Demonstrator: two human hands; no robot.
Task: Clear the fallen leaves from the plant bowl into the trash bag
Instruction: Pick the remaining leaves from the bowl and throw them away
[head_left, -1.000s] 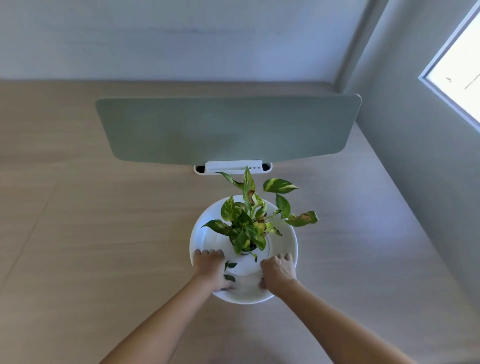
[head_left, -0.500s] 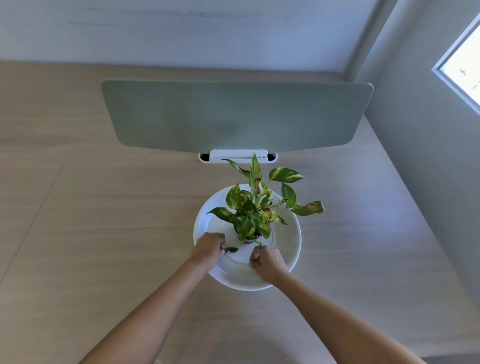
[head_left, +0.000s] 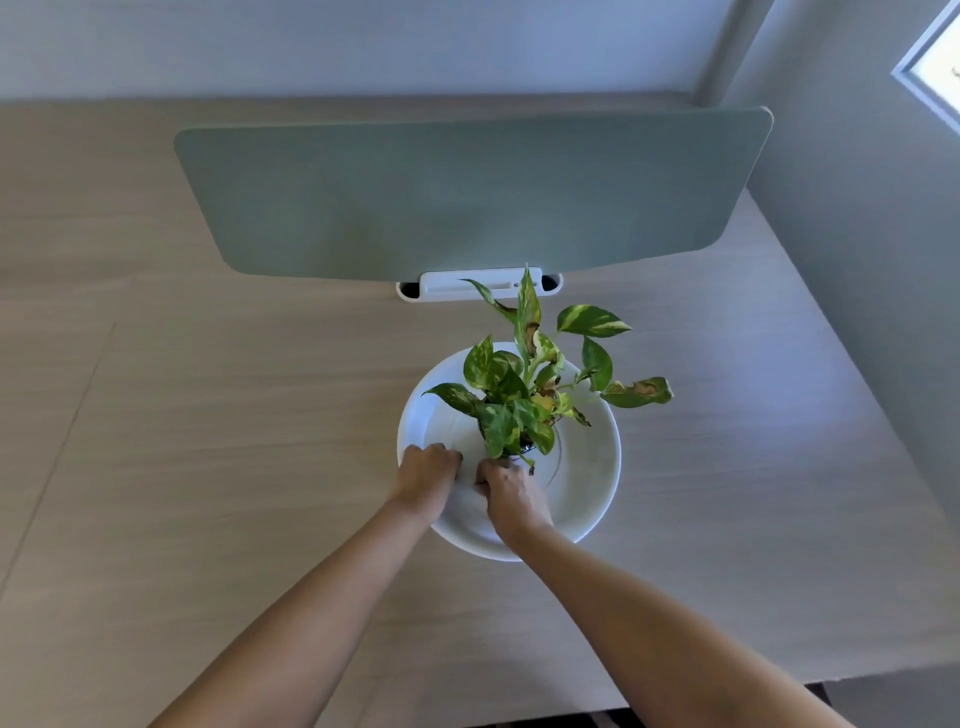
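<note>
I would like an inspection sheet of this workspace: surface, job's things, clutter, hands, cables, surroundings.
Surface: pale wood-grain table, bare around the bowl.
Job's things: white bowl holding a potted plant, some leaves browned; loose leaves are hidden by the hands; no trash bag in view.
Clutter: nothing seen.
Hands: left hand and right hand both curled closed inside the bowl's near side; what they hold cannot be told.
Cables: nothing seen.
Surroundings: green divider panel in a white clamp, grey walls, window at upper right.
</note>
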